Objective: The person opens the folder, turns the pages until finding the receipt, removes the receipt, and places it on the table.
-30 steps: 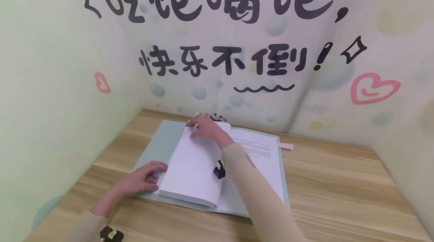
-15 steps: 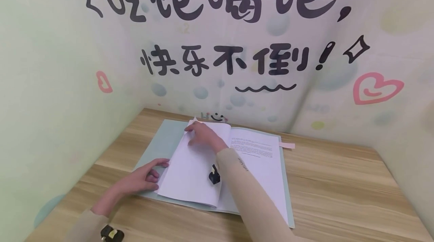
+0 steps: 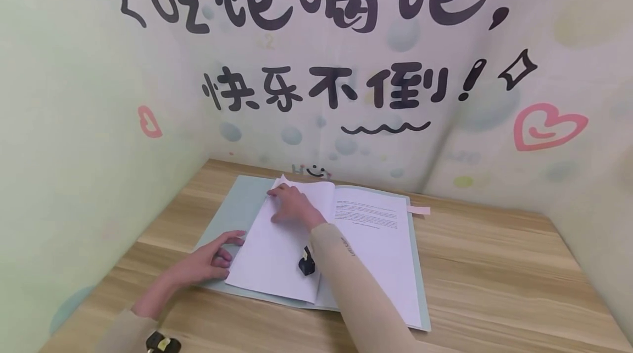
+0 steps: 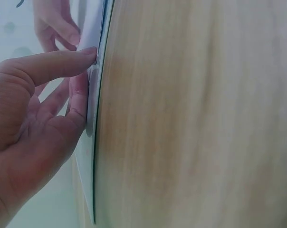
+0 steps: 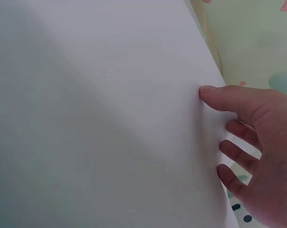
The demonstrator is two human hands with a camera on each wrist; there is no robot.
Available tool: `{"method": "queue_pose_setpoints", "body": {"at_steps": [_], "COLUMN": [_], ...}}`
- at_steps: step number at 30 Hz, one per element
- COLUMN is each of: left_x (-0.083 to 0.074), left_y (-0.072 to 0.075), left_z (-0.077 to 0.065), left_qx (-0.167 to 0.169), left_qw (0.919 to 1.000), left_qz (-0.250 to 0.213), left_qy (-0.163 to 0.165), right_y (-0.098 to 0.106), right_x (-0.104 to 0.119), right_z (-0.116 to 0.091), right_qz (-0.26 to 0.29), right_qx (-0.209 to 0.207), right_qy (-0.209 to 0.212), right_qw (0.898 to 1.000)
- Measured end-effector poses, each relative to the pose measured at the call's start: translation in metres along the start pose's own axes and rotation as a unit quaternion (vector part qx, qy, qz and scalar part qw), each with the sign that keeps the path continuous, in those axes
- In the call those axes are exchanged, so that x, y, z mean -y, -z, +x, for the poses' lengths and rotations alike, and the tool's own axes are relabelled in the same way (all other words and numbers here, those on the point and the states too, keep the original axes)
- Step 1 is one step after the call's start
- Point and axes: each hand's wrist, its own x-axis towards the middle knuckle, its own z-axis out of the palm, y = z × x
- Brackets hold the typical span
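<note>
At the far left, a strip of wood-grained surface (image 3: 168,221) runs between the pale side wall (image 3: 74,122) and the folder (image 3: 237,204), whose blue-green cover lies open. The left hand (image 3: 210,259) sits at the lower left; its grip is loose, thumb and index finger well apart, the tips touching the edge near the white pages (image 3: 267,265). These pages lie over the left half of the folder, leaving a band of cover showing beside them. The right hand (image 3: 294,204) reaches across to their upper left edge, its grip nearly closed, pinching that edge between thumb and fingers; a corner points up just beyond. Right of the beige sleeve (image 3: 346,270) lies a printed page (image 3: 386,254), with a pink tab (image 3: 419,210) jutting past the folder's right edge. Beyond it the surface stretches broadly rightward; behind, the folder's far edge is near the lettered back wall (image 3: 321,144).

The left wrist view shows the folder's thin near edge side-on, unseen from above. The right wrist view shows the right thumb (image 5: 215,96) on the sheet's face, fingers at its margin.
</note>
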Motion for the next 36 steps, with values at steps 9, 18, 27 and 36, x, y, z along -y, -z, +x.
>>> {"method": "queue_pose_setpoints", "body": {"at_steps": [9, 18, 27, 36], "left_x": [0.003, 0.003, 0.002, -0.003], "left_y": [0.0, 0.0, -0.001, -0.004], "left_z": [-0.003, -0.003, 0.0, -0.002], "left_qx": [0.005, 0.011, 0.002, -0.013], "left_qw": [0.9983, 0.9979, 0.9974, 0.9983], "left_qz": [0.024, 0.023, 0.041, 0.047], "left_qy": [-0.052, -0.059, -0.059, -0.034], "right_y": [-0.009, -0.015, -0.015, -0.014], "right_x": [-0.002, -0.007, -0.01, -0.007], "right_z": [-0.003, -0.001, -0.003, -0.004], "right_qz": [-0.012, -0.04, -0.036, -0.054], "right_qx": [-0.002, 0.009, 0.014, 0.031], "right_qy": [-0.003, 0.016, 0.032, 0.024], "right_qw": [1.0, 0.999, 0.999, 0.998]}}
